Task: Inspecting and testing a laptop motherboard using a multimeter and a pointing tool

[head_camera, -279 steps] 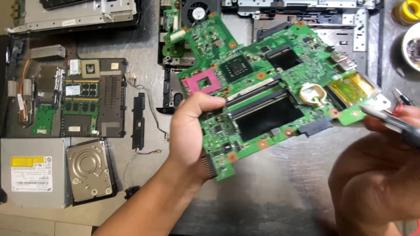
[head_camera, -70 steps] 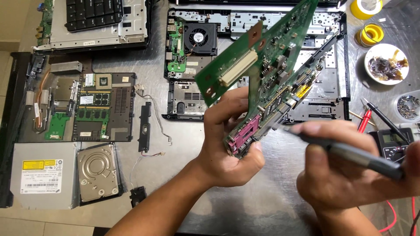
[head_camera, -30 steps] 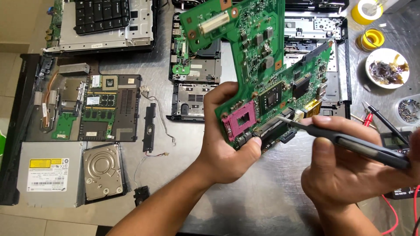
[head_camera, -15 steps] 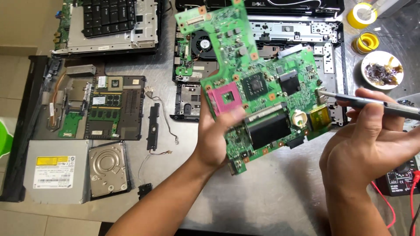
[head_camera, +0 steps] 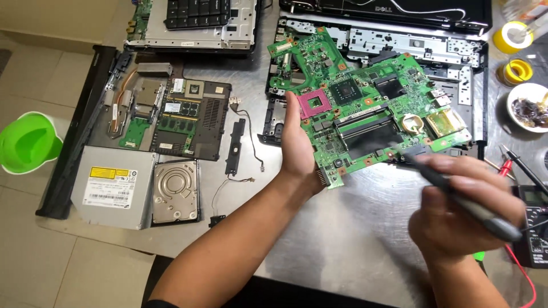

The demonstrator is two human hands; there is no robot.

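Since half a second ago, the board (head_camera: 371,108) is seen lowered and laid flatter, and the right hand (head_camera: 462,214) is seen dropped below its lower right corner. The board is held face up above the table (head_camera: 342,239), over the open chassis (head_camera: 456,51), gripped at its left edge by the left hand (head_camera: 297,148), thumb on the upper face beside the pink socket (head_camera: 314,104). A dark pen-like tool (head_camera: 462,197) is clenched in the right hand, blurred, its tip brought to the board's lower edge; contact cannot be told. Left of the board are shown a heat-pipe assembly (head_camera: 134,100), a silver drive (head_camera: 111,185) and a hard disk (head_camera: 176,191). Solder reels (head_camera: 512,37) and a white dish (head_camera: 528,107) are seen at right.
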